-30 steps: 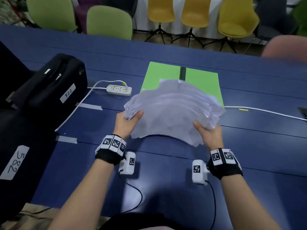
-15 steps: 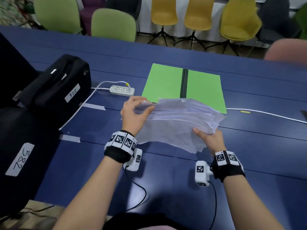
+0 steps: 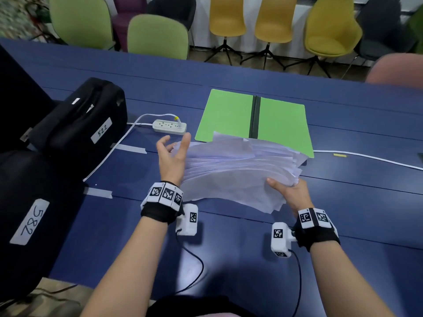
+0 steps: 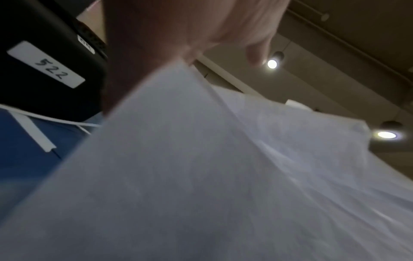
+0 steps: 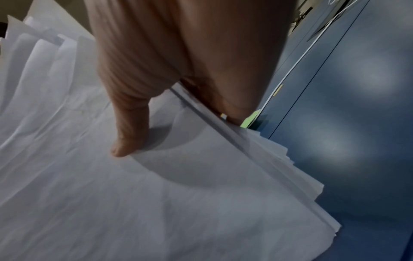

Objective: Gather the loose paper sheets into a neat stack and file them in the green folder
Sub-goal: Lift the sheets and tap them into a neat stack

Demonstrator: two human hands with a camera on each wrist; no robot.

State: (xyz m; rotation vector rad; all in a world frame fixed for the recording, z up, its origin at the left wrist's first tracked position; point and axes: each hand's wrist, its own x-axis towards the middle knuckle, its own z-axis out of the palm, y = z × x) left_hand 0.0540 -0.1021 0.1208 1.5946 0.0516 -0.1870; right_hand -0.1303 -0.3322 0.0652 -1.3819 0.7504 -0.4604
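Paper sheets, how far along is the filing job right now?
Done: the paper sheets are gathered into one bundle, and the green folder lies open on the table. In hand: the right hand grips the bundle's near corner; the left hand is open at its left edge. Left: the edges are fanned, so squaring up, then filing.

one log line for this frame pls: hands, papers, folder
left hand: open at papers' left edge | right hand: grips papers, thumb on top | papers: fanned, uneven | folder: open flat, nothing filed yet
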